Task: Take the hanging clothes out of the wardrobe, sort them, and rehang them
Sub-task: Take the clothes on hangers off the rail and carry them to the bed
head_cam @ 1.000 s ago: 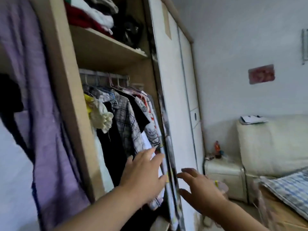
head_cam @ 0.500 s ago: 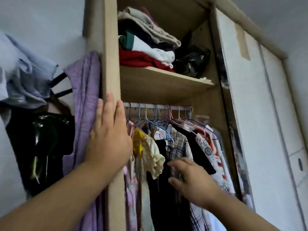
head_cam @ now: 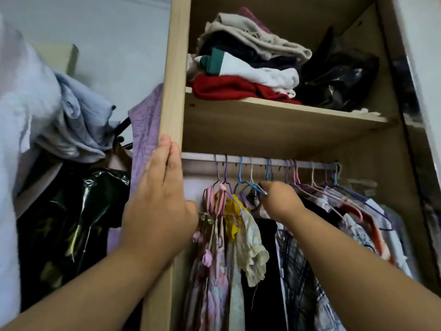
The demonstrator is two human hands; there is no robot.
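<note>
An open wooden wardrobe [head_cam: 173,68] has a metal rail [head_cam: 257,161] under its shelf. Several garments hang there on thin wire hangers: a pink floral dress [head_cam: 210,259], a yellow and cream top [head_cam: 245,237], a black garment [head_cam: 265,271], a plaid shirt [head_cam: 298,271] and patterned shirts [head_cam: 362,225] to the right. My left hand [head_cam: 160,204] lies flat with straight fingers against the wardrobe's left upright. My right hand [head_cam: 279,201] is curled on a blue wire hanger [head_cam: 253,185] near the rail, in front of the black garment.
Folded clothes [head_cam: 241,68] and a black plastic bag [head_cam: 338,75] sit on the shelf above the rail. Outside, left of the upright, hang a purple garment [head_cam: 145,130], a light blue cloth [head_cam: 78,120] and a shiny black bag [head_cam: 71,223]. A sliding door [head_cam: 424,68] stands at the right.
The view has swung up and left from the room to the rail. My left hand stays on the upright. My right hand rose from the hanging clothes and took hold of the blue hanger.
</note>
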